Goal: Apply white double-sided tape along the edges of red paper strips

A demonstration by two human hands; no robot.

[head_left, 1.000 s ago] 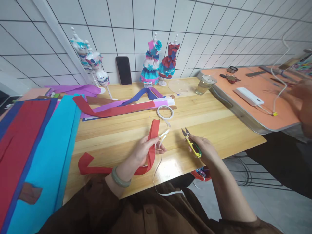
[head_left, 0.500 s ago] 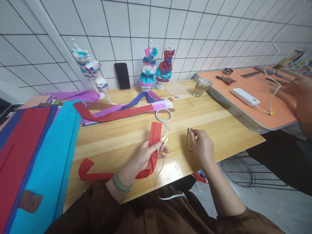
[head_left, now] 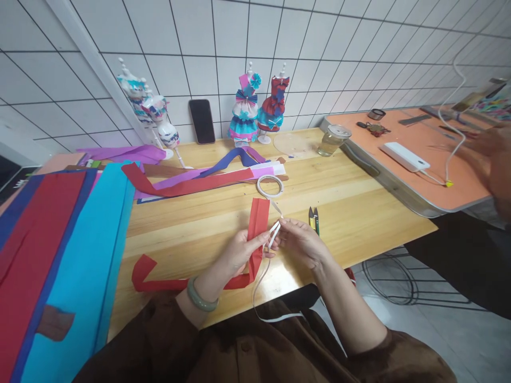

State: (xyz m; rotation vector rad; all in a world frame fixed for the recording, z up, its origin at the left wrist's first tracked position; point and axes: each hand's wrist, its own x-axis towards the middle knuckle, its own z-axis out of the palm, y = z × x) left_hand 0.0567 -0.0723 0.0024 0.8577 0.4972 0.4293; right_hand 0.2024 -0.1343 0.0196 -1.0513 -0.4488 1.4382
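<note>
My left hand (head_left: 243, 250) is closed on a long red strip (head_left: 258, 221), its thumb pressing the strip's upright end. The rest of the strip trails left over the table and curls up at its far end. Thin white tape (head_left: 274, 234) loops out between my hands. My right hand (head_left: 300, 240) pinches that tape at the top of its loop, close to the left fingers. A roll of the tape (head_left: 270, 186) lies flat just beyond the strip. Small thread snips (head_left: 314, 219) rest on the wood past my right hand, their blades pointing away from me.
Folded red, blue and turquoise sheets (head_left: 80, 255) cover the left side. Coloured strips (head_left: 191, 183) lie behind. Along the wall stand a phone (head_left: 202, 121), small dressed mannequins (head_left: 244, 114) and a lidded cup (head_left: 334, 140). A co-worker's hand (head_left: 485, 151) is over the orange table (head_left: 463, 197).
My right hand has let go of the thread snips, leaving them on the table. It has moved left to the white tape and pinched it. My left hand still holds the red strip.
</note>
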